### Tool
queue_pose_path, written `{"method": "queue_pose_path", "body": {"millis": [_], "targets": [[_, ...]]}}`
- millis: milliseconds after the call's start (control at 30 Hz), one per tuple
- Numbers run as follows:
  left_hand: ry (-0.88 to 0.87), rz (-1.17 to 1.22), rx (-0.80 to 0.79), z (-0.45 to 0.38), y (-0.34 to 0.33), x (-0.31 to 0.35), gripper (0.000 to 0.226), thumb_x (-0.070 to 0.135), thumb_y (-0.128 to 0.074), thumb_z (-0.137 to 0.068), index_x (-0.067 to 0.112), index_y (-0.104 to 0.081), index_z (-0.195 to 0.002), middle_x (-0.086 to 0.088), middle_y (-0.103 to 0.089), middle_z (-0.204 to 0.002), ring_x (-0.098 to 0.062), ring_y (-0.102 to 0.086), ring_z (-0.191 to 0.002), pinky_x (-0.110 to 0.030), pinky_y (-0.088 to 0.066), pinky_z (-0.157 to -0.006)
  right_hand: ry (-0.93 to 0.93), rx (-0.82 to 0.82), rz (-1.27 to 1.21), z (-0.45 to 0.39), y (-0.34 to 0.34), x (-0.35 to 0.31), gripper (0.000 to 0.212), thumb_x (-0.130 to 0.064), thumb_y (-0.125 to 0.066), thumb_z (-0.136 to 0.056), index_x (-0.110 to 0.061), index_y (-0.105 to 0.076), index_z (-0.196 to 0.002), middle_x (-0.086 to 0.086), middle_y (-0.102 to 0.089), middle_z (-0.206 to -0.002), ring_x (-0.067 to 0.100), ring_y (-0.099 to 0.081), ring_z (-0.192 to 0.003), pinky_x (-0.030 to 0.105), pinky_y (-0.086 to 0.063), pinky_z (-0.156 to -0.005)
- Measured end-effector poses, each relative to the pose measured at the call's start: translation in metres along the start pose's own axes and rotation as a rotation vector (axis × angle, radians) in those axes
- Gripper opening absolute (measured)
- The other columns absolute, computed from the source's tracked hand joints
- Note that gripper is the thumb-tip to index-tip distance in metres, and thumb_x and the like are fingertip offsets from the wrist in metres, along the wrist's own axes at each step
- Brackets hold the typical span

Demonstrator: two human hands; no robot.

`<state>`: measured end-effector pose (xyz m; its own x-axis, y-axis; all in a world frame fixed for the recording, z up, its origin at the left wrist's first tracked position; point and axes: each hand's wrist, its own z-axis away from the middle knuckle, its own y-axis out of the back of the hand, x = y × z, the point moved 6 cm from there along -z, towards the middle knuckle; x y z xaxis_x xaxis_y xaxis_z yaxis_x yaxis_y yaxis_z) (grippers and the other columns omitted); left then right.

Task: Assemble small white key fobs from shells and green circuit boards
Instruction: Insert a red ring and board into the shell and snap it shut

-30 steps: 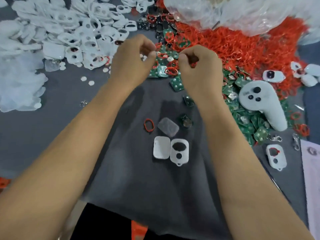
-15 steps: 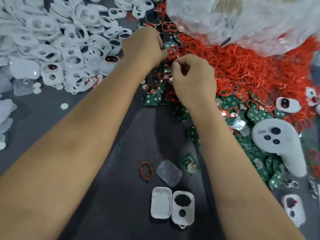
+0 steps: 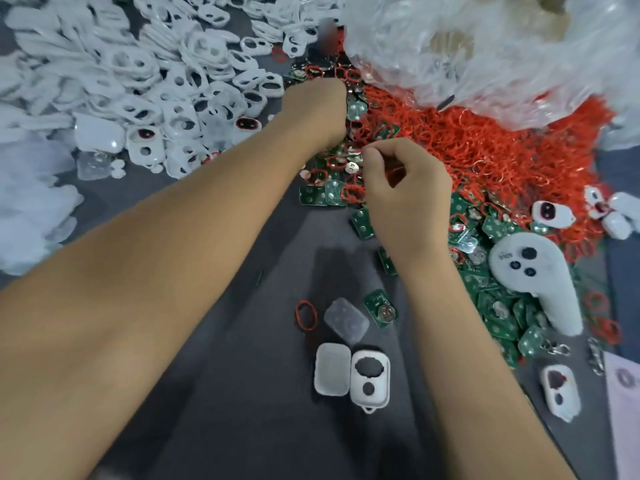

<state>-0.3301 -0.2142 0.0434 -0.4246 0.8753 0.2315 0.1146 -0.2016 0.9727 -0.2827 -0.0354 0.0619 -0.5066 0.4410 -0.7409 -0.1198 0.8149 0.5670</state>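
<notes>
On the dark cloth near me lie two white shell halves side by side: a plain one (image 3: 331, 369) and one with button holes (image 3: 370, 377). Above them are a red ring (image 3: 306, 315), a clear pad (image 3: 346, 320) and a green circuit board (image 3: 381, 308) with a coin cell. My left hand (image 3: 317, 110) reaches into the mixed pile of boards and red rings (image 3: 349, 133); its fingers are hidden behind the hand. My right hand (image 3: 403, 188) hovers over the boards with fingers curled, thumb and forefinger pinched; a red ring shows inside its curl.
A heap of white shells (image 3: 156, 81) fills the far left. Red rings (image 3: 485, 147) pile at the far right under a clear plastic bag (image 3: 485, 46). Green boards (image 3: 495, 306) spread at right beneath a white controller (image 3: 533, 275). A lone shell (image 3: 561, 391) lies at right.
Both hands have moved farther out from the cloth into the pile of boards and rings. The left hand now digs deeper at the pile's far edge.
</notes>
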Motion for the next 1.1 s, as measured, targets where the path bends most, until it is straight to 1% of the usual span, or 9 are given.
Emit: {"method": "queue_pose_path", "body": {"millis": [133,267,400,533,600,700,833,933,1100], "targets": [[-0.020,0.351,0.251,0.051,0.022,-0.004,0.017,0.027,-0.053,-0.106,0.016,-0.055,-0.118,0.004,-0.065,-0.102,-0.018,-0.060,-0.090,-0.035,-0.046,-0.077,-0.014,0.023,-0.069,0.020,0.023,-0.006,0.015,-0.016,-0.063,-0.101,-0.013,-0.077,-0.097,-0.003,-0.071,-0.080,0.010,-0.058,-0.068,0.025,-0.046,-0.067],[-0.292,0.824,0.219,0.131,0.037,0.023,0.012,0.022,-0.059,-0.103,0.014,-0.054,-0.112,0.010,-0.070,-0.090,-0.001,-0.065,-0.081,-0.017,-0.048,-0.072,-0.029,0.017,-0.126,0.057,0.039,-0.007,0.009,-0.014,-0.065,-0.099,-0.015,-0.074,-0.102,-0.006,-0.066,-0.076,0.010,-0.055,-0.068,0.024,-0.046,-0.067],[-0.356,0.909,0.253,0.207,0.034,0.030,0.013,0.013,-0.063,-0.101,0.010,-0.068,-0.113,0.018,-0.068,-0.090,0.005,-0.065,-0.081,-0.010,-0.046,-0.073,-0.016,-0.008,-0.210,0.095,0.047,-0.008,0.013,-0.017,-0.067,-0.099,-0.029,-0.065,-0.096,0.001,-0.069,-0.081,0.026,-0.063,-0.076,0.036,-0.050,-0.072],[-0.266,0.959,0.095,0.266,0.009,0.030,0.021,0.009,-0.056,-0.106,0.017,-0.070,-0.119,0.011,-0.073,-0.097,-0.005,-0.070,-0.078,-0.019,-0.054,-0.070,-0.082,-0.002,-0.302,0.138,0.059,0.001,0.014,-0.020,-0.074,-0.095,-0.026,-0.062,-0.091,-0.006,-0.066,-0.078,0.006,-0.057,-0.066,0.020,-0.043,-0.062],[-0.235,0.986,0.056,0.288,-0.001,0.030,0.021,0.010,-0.053,-0.107,0.017,-0.070,-0.119,0.008,-0.075,-0.096,-0.007,-0.069,-0.071,-0.019,-0.054,-0.066,-0.105,-0.009,-0.324,0.159,0.063,0.006,0.016,-0.022,-0.076,-0.094,-0.024,-0.060,-0.092,0.000,-0.064,-0.075,0.007,-0.053,-0.064,0.020,-0.041,-0.061],[-0.223,0.993,0.056,0.312,-0.008,0.030,0.016,0.012,-0.053,-0.107,0.016,-0.065,-0.118,0.010,-0.075,-0.094,-0.003,-0.069,-0.068,-0.015,-0.051,-0.063,-0.083,-0.022,-0.371,0.183,0.068,0.006,0.014,-0.019,-0.075,-0.095,-0.019,-0.063,-0.102,-0.001,-0.069,-0.078,0.022,-0.062,-0.068,0.029,-0.045,-0.062],[-0.205,0.891,0.126,0.327,-0.012,0.028,0.010,0.021,-0.058,-0.106,0.018,-0.054,-0.114,0.012,-0.074,-0.090,-0.002,-0.070,-0.073,-0.018,-0.052,-0.064,-0.054,0.005,-0.285,0.197,0.079,0.010,0.015,-0.019,-0.074,-0.096,-0.028,-0.062,-0.094,-0.015,-0.063,-0.081,0.003,-0.051,-0.064,0.016,-0.039,-0.061],[-0.216,0.642,0.245,0.333,-0.017,0.017,0.018,0.027,-0.065,-0.100,0.020,-0.058,-0.116,0.014,-0.066,-0.107,-0.009,-0.063,-0.100,-0.031,-0.051,-0.086,-0.067,0.059,-0.238,0.205,0.084,0.019,0.011,-0.021,-0.068,-0.100,-0.024,-0.058,-0.099,-0.013,-0.062,-0.092,0.004,-0.050,-0.070,0.016,-0.040,-0.065],[-0.256,0.354,0.257,0.338,-0.031,0.003,0.046,0.045,-0.076,-0.087,0.021,-0.064,-0.124,0.000,-0.056,-0.129,-0.028,-0.045,-0.127,-0.040,-0.038,-0.109,-0.092,0.102,-0.245,0.208,0.083,0.030,0.008,-0.021,-0.066,-0.100,-0.019,-0.060,-0.104,-0.009,-0.062,-0.089,0.007,-0.053,-0.070,0.019,-0.041,-0.065]]}}
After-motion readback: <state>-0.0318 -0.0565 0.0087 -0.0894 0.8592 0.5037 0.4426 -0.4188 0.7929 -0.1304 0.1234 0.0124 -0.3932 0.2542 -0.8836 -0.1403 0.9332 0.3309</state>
